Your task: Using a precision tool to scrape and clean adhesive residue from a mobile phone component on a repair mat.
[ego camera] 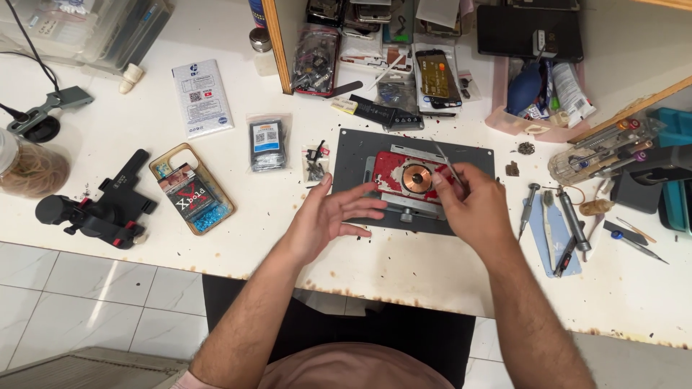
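A red phone back (pixel 412 177) with a round copper coil lies clamped on a dark grey work mat (pixel 353 148) in the middle of the white bench. My right hand (pixel 470 205) is shut on thin metal tweezers (pixel 447 164), whose tips point toward the phone's upper right corner. My left hand (pixel 331 216) hovers with spread fingers at the mat's left edge, fingertips just short of the phone, holding nothing.
A phone case (pixel 192 189) and a black clamp tool (pixel 101 209) lie at left. Small parts bags (pixel 268 144) sit by the mat. Screwdrivers (pixel 569 220) rest on a blue pad at right. A pink tray (pixel 537 108) and cluttered parts stand behind.
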